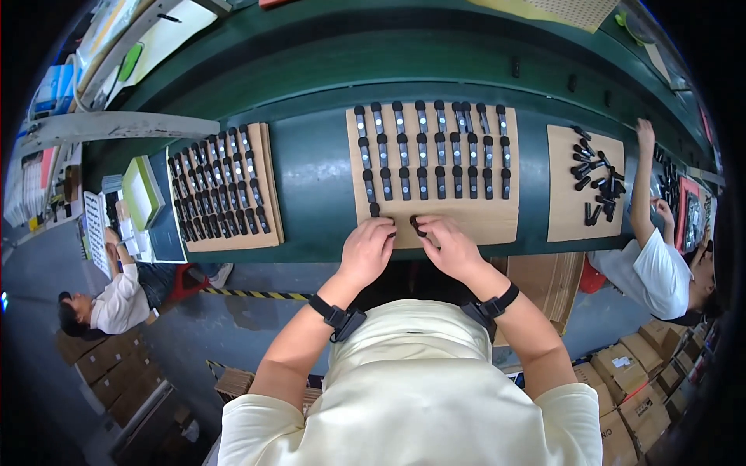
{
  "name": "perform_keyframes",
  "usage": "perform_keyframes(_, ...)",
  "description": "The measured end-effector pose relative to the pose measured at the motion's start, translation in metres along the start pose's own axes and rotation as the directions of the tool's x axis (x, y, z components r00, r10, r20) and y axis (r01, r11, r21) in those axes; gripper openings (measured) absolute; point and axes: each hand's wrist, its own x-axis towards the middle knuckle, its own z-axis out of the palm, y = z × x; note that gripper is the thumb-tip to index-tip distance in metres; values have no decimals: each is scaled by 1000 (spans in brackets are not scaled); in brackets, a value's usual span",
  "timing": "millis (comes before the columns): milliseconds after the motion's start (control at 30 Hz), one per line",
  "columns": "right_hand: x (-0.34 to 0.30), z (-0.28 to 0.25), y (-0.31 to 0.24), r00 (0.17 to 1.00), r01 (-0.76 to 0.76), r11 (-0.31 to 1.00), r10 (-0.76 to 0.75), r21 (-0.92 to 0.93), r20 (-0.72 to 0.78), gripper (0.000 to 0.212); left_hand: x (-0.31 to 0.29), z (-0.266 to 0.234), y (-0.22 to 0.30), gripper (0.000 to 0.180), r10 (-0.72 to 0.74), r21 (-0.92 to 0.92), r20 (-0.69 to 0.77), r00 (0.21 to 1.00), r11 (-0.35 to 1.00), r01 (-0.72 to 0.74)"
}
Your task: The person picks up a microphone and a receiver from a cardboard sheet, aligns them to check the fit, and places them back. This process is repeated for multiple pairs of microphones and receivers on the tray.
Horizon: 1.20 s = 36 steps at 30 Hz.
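Observation:
Small black microphones with rounded dark tops stand out in rows on the cardboard sheet [458,212] before me. At the start of the lowest row, one microphone [375,210] pokes out just above my left hand [368,245], its lower part hidden by the fingers. My left hand is closed, fingertips pinched around something dark that I cannot make out. A little to its right, my right hand [451,245] pinches another small black microphone [419,225] between thumb and fingers. Both hands rest over the sheet's near edge, apart from each other.
On the left, stacked cardboard [276,186] bears more rows of microphones. To the right, a cardboard sheet [563,194] holds a loose pile of black pieces [594,171]. One person [124,299] sits far left; another [649,268] reaches over the green bench [311,171] at right.

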Motion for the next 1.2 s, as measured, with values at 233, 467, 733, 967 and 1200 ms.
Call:
perform_keyframes(233, 0, 16, 9, 989, 141, 978, -132, -153, 65, 22, -4, 16, -16, 16, 235, 201, 9, 972, 952, -232)
perform_keyframes(467, -13, 31, 20, 982, 177, 957, -156, -231, 108, 22, -14, 25, -20, 16, 259, 243, 64, 964, 933, -266)
perform_keyframes(733, -6, 34, 24, 983, 174, 953, -156, -248, 92, 23, -8, 27, -22, 20, 233, 275, 47, 971, 932, -237)
perform_keyframes(967, 0, 24, 18, 990, 138, 946, -124, -292, 67, 27, 1, 23, -20, 28, 252, 220, 42, 967, 941, -255)
perform_keyframes(1200, -11, -22, 12, 1000, 5, 945, -5, -327, 1, 32, 19, 17, 2, 29, 198, 146, -47, 979, 971, -190)
